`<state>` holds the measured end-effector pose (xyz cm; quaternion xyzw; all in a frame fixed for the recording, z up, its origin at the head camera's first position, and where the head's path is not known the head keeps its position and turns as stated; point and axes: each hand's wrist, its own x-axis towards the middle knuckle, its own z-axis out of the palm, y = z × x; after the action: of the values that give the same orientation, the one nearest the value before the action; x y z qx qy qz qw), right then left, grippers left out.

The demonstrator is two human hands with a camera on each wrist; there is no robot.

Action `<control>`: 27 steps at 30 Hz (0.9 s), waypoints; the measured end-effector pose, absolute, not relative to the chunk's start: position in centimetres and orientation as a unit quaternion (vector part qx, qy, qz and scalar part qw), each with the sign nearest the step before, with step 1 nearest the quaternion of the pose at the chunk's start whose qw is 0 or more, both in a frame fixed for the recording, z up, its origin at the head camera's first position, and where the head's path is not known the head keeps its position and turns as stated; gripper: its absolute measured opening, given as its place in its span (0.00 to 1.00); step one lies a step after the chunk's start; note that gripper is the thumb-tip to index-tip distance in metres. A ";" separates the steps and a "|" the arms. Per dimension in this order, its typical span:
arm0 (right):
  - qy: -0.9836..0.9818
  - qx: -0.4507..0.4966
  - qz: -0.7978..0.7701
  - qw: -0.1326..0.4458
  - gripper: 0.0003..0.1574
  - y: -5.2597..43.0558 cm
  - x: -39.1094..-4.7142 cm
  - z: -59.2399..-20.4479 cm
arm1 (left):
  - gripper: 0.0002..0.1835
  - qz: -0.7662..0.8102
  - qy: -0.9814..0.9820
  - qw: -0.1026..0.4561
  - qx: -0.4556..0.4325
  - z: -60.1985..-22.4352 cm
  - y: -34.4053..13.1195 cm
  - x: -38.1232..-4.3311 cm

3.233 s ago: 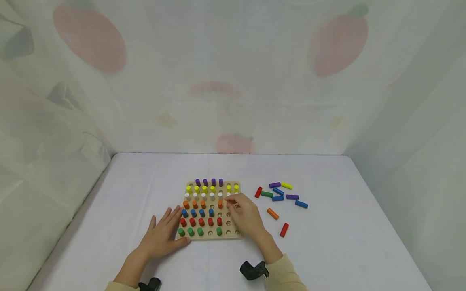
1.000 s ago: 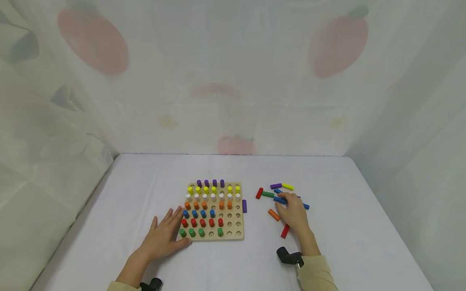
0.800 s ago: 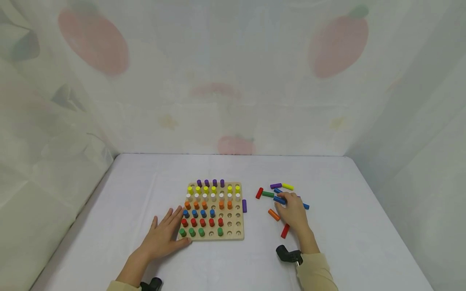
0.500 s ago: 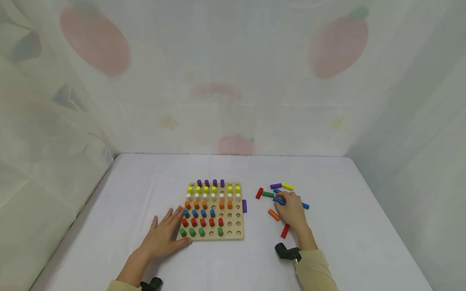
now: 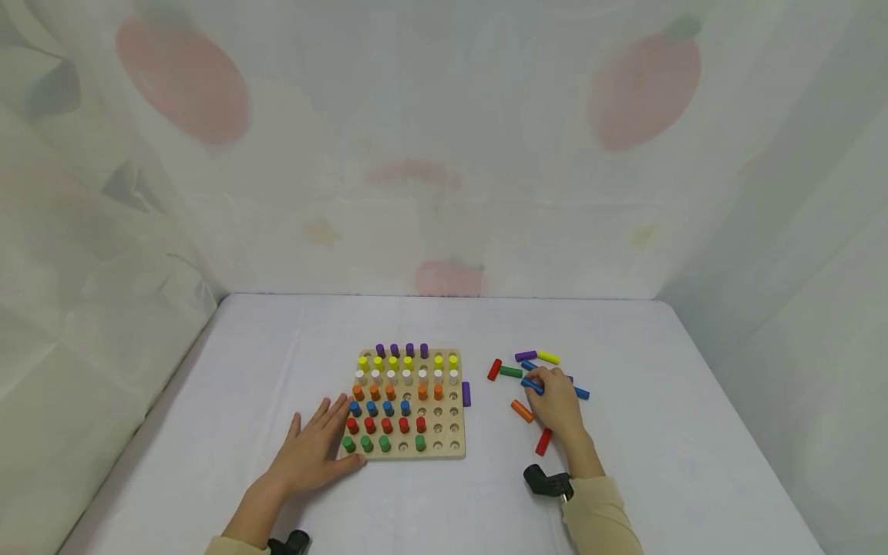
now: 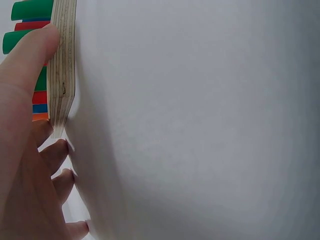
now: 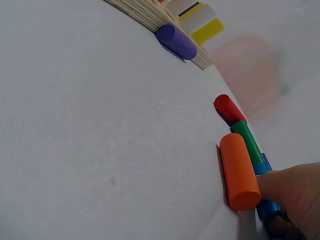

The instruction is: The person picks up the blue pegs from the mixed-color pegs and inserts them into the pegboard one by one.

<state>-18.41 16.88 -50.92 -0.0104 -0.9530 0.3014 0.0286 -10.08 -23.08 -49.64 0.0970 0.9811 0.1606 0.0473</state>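
Head view: the right hand (image 5: 557, 401) pinches a blue peg (image 5: 531, 386) between thumb and fingers, and covers most of a purple peg whose tip (image 5: 570, 378) alone shows, along with part of another blue peg (image 5: 583, 393). The sleeves (image 5: 602, 512) are cut off at the bottom. In the right wrist view, the right hand runs out at the right edge and hides much of the pinched peg; an orange peg (image 7: 240, 172) lies in front of it. The left wrist view cuts off most of the board (image 5: 446, 436).

The left hand (image 5: 312, 455) is spread, fingertips at the board's left edge and thumb at its near left corner. Upright pegs fill much of the board in colour rows: purple at the back, then yellow, white, orange, blue, red and green at the front. Bare holes show mainly toward the near right.

A lone purple peg (image 5: 466, 394) lies along the board's right edge; whether it touches, I cannot tell. A strip of white worktop (image 5: 479, 486) parts the board from the loose red, green, yellow, purple, blue and orange pegs, which lie well in from the worktop's right edge.
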 end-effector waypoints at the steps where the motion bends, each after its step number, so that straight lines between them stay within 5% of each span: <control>1: -0.953 -0.010 0.301 0.029 0.13 16.9 -18.4 -51.0 | 0.53 0.161 0.981 0.047 0.096 -49.6 -23.1 -10.0; 27: -0.938 0.015 0.339 0.065 0.14 16.4 -17.9 -50.1 | 0.53 0.163 0.981 0.041 0.101 -49.5 -23.1 -9.9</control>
<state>-17.86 16.38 -50.14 0.0150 -0.9382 0.3395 0.0653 -9.89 -23.08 -49.48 0.1011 0.9806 0.1630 0.0408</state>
